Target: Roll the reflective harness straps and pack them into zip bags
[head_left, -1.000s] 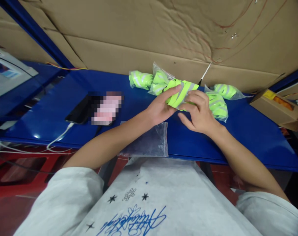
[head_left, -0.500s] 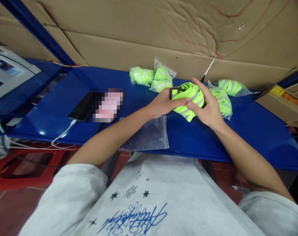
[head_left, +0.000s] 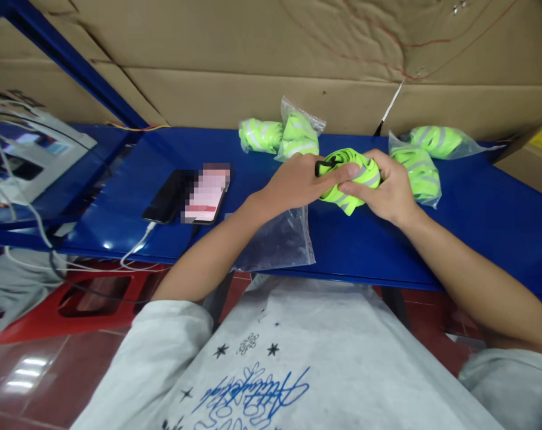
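Between my two hands, above the blue table, is a rolled neon-yellow reflective strap [head_left: 357,173] with grey stripes and a black buckle [head_left: 323,167] at its left side. My left hand [head_left: 300,182] grips it from the left, thumb across its front. From the right, my right hand [head_left: 390,188] is closed round it, the thumb pressing its lower front. Below my left wrist a clear zip bag [head_left: 280,242] lies flat near the table's front edge, partly covered by my forearm. The far fingers of both hands are partly hidden.
Bagged yellow straps lie at the back: one pair [head_left: 300,134] left of my hands, another [head_left: 416,173] to the right. Two phones [head_left: 166,197] rest on the blue table [head_left: 119,203], one with a white cable. A cardboard box [head_left: 533,164] stands far right, a red stool [head_left: 101,298] below left.
My left fingers have come further round the roll, and its thumb lies higher across the front. My right fingers have curled in over the strap. The whole view has shifted slightly.
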`<state>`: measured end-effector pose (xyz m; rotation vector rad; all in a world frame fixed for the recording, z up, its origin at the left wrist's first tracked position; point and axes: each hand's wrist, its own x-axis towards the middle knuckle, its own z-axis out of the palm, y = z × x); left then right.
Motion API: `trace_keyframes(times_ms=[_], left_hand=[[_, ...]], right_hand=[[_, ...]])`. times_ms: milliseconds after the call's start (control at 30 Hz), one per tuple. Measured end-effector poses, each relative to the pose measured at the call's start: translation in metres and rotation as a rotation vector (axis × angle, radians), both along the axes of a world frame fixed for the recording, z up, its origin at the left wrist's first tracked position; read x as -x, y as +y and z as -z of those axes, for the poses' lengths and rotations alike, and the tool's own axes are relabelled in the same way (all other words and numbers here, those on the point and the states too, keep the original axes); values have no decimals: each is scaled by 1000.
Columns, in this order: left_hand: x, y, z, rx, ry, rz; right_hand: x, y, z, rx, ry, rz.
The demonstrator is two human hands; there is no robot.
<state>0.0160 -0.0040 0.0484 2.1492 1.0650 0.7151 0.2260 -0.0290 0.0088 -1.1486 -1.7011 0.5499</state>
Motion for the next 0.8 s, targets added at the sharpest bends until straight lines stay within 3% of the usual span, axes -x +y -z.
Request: trace_keyframes(times_ms=[100, 200, 300, 400, 567, 700, 800], left_hand=[[4, 0, -18, -28, 176, 34], [13, -10, -37, -159, 401, -64], [30, -31, -43, -222, 621, -53], [50, -54, -28, -72, 735, 143], [54, -63, 10, -32, 772, 155], [35, -53, 16, -157, 640, 98], [25, -54, 14, -123, 653, 114]], right_hand=[[0, -5, -11, 4, 11, -16], [-7, -10, -20, -29, -74, 30], [-21, -14, -18, -46, -207, 120], [-33, -15, -6, 54, -162, 194], [-33, -17, 5, 161, 47, 134], [-29, -24, 2, 201, 168, 132], [-29, -26, 2, 249, 243, 176]])
